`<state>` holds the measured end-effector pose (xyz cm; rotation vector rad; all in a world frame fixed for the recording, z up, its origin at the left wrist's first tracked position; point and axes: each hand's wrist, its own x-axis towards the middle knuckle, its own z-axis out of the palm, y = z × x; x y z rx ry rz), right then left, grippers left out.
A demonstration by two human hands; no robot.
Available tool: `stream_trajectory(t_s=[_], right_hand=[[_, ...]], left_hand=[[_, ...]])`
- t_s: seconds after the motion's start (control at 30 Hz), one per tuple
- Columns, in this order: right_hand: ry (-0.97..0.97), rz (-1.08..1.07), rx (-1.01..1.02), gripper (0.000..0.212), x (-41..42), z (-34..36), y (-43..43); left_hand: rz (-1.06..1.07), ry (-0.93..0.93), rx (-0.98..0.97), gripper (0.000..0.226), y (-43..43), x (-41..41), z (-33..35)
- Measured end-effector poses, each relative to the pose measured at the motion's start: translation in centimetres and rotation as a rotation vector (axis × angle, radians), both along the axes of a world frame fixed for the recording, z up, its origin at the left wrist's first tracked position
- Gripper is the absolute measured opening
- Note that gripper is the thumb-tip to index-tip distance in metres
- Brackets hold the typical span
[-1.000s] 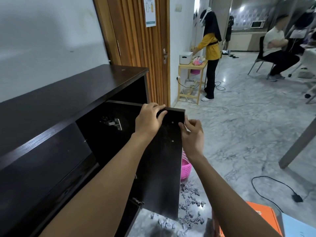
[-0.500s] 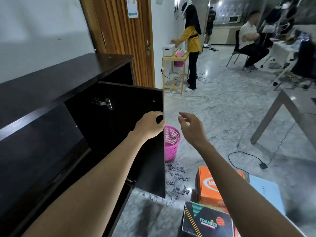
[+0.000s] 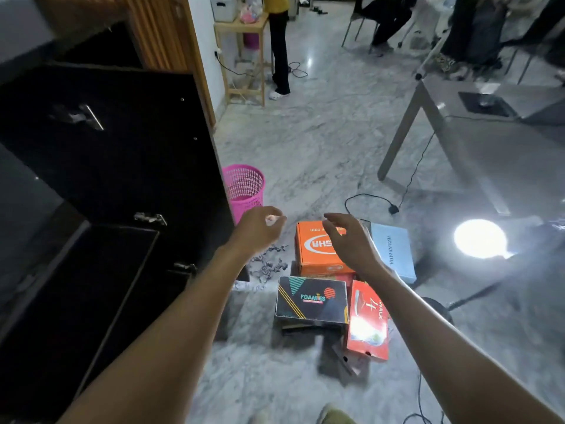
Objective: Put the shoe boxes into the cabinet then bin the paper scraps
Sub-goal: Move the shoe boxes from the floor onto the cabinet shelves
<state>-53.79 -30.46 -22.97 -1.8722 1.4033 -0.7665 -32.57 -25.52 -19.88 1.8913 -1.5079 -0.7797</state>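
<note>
Several shoe boxes lie on the marble floor: an orange box [image 3: 315, 249], a light blue box [image 3: 394, 250], a black FOAMIES box [image 3: 310, 298] and a red box [image 3: 367, 325]. The dark cabinet [image 3: 91, 270] stands at the left with its door [image 3: 128, 142] swung open. Grey paper scraps [image 3: 269, 264] are scattered beside the pink mesh bin [image 3: 244, 188]. My left hand [image 3: 260, 228] hovers over the scraps, fingers loosely curled, holding nothing. Over the orange box, my right hand [image 3: 348, 240] is open and apart from it.
A grey table [image 3: 458, 142] stands at the right with a black cable and plug [image 3: 393, 208] on the floor. A bright light glare [image 3: 478, 238] reflects off the floor. A person stands by a wooden side table [image 3: 241, 56]; another sits farther back.
Both hands let go of the cabinet door, which now stands wide open, and dropped toward the boxes. The view tilted down to the floor.
</note>
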Motion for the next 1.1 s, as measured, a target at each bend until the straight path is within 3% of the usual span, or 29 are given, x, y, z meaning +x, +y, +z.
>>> stream_trajectory(t_s=[0.27,0.47,0.6,0.73,0.83,0.93,1.1], right_hand=[[0.095,0.030,0.133,0.032,-5.5,-11.6,-2.6],[0.160,-0.047,0.275,0.037,-7.5,-26.3,-4.4],[0.222,-0.081,0.336,0.038,-8.2,-37.7,-4.5],[0.363,-0.157,0.351,0.058,-8.4,-48.6,-4.1],[0.476,-0.247,0.251,0.070,-8.3,-54.2,-3.8],[0.506,-0.332,0.142,0.072,-8.2,-58.1,-3.9],[0.328,-0.328,0.120,0.066,-8.8,-61.6,-4.5]], left_hand=[[0.051,0.073,0.144,0.035,-1.1,-5.5,-12.3],[0.158,0.114,0.262,0.032,-3.1,-7.3,-28.9],[0.197,0.044,0.277,0.044,-3.6,-7.2,-41.1],[0.209,-0.016,0.253,0.076,-3.0,-6.5,-52.4],[0.256,-0.055,0.221,0.090,-2.6,-5.8,-59.1],[0.293,-0.081,0.078,0.087,-2.7,-5.3,-63.8],[0.296,-0.036,-0.044,0.082,-3.1,-4.7,-68.2]])
